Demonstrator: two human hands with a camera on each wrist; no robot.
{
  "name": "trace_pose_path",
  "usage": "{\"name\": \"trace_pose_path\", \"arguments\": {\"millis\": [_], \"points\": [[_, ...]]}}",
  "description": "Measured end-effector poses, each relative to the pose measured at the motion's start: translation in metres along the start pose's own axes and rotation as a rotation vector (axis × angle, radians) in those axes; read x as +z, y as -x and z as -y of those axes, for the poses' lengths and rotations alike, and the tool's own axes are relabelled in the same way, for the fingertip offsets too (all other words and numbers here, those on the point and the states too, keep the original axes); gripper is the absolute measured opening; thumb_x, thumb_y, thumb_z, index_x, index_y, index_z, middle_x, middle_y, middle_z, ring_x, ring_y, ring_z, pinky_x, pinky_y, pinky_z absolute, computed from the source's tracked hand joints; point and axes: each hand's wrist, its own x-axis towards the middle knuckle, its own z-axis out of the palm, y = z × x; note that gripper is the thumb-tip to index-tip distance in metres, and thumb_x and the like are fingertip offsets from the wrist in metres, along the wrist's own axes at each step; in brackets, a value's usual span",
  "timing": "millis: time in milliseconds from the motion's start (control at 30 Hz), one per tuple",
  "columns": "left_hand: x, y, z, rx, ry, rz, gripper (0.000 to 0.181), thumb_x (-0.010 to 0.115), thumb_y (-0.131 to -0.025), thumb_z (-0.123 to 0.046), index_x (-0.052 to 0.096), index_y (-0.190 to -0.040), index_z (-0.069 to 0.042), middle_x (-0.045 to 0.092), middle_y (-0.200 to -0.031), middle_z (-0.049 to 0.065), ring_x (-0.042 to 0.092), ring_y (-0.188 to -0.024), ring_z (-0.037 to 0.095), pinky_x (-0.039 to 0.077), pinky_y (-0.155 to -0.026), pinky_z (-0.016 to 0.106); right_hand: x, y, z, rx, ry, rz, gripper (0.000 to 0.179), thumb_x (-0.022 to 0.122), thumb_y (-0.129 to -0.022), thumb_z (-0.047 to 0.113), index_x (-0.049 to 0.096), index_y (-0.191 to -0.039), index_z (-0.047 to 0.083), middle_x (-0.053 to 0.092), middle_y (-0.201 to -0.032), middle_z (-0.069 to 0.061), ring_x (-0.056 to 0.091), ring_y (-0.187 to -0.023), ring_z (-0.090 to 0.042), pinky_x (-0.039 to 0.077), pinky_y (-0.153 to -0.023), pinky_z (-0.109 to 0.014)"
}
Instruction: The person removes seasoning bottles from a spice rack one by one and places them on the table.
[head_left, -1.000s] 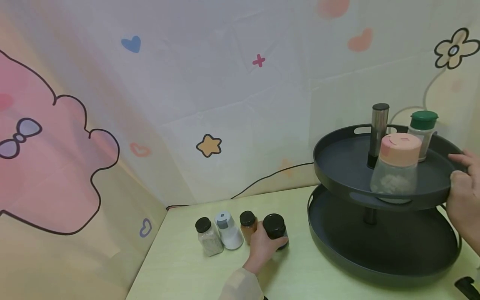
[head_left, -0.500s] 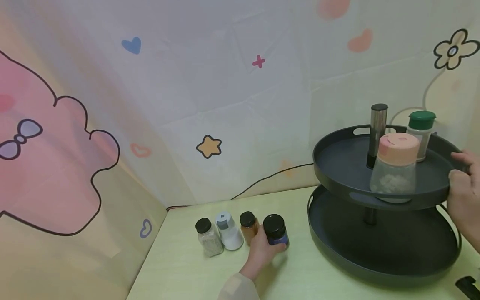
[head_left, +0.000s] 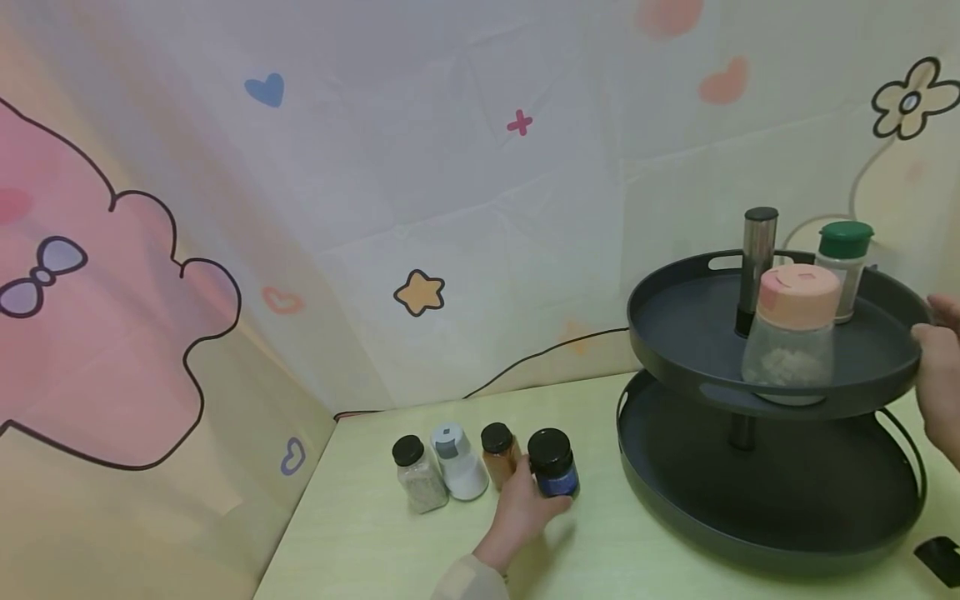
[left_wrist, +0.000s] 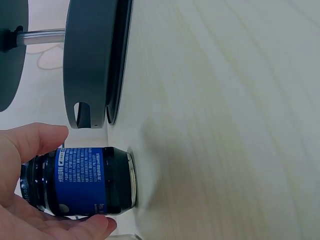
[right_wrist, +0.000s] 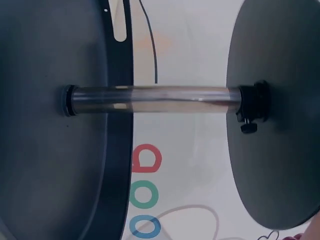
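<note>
- A pale sleeve [head_left: 472, 579] is seen at the bottom edge, leading to the left hand [head_left: 521, 508].
- The fingers of the left hand are held apart, with the black-lidded jar [head_left: 553, 462] set between them and the thumb; whether the jar is touched cannot be told.
- The jar is stood upright on the pale surface [head_left: 585, 550]; by the left wrist view, a blue label with white print is borne on its side.
- The right hand [head_left: 941, 383] is placed at the right rim of the upper tray [head_left: 686, 321] and is partly cut off; whether its fingers are clamped on that rim cannot be told.
- To the jar's left are lined up a bottle of orange-brown powder [head_left: 500, 462], a white dispenser bottle [head_left: 465, 477] and a black-capped square bottle [head_left: 423, 490].
- The lower tray [head_left: 802, 492] is joined to the upper one by a metal post [right_wrist: 180, 99].
- On the upper tray are stood a pink-lidded jar [head_left: 793, 342], a silver-and-black cylinder [head_left: 759, 267] and a green-capped shaker [head_left: 846, 250].
- Behind everything, a printed cloth [head_left: 450, 183] is hung.
</note>
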Motion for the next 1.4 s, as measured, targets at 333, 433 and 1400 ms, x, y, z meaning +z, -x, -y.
{"name": "trace_pose_path", "arguments": {"millis": [333,433,1400], "points": [[0.000,0.001,0.002,-0.006,0.033,0.033,0.071,0.074,-0.068,-0.018,0.038,-0.124,0.005,0.051,-0.119,0.027,0.050,-0.109,0.038,0.041,-0.088,0.049,0.001,-0.063,-0.064,0.124,-0.021,0.022,0.046,0.041,-0.088,0.011,0.038,-0.128,0.032,0.036,-0.129,0.020,0.032,-0.116,0.007,0.022,-0.103,-0.023],[0.000,0.002,0.001,-0.013,0.048,0.037,0.070,0.073,-0.069,-0.018,0.037,-0.125,0.004,0.051,-0.120,0.026,0.050,-0.110,0.037,0.041,-0.089,0.050,-0.001,-0.057,-0.049,0.084,-0.013,0.043,0.047,0.041,-0.086,0.009,0.039,-0.128,0.031,0.038,-0.127,0.020,0.032,-0.116,0.006,0.024,-0.100,-0.018],[-0.001,0.007,-0.002,-0.026,0.035,0.040,0.071,0.069,-0.071,-0.019,0.034,-0.129,0.004,0.048,-0.123,0.026,0.047,-0.113,0.039,0.037,-0.092,0.051,-0.017,-0.001,0.084,0.114,-0.630,0.513,0.051,0.024,-0.079,-0.013,0.054,-0.107,0.018,0.063,-0.083,0.015,0.063,-0.061,-0.003,0.047,-0.044,-0.016]]}}
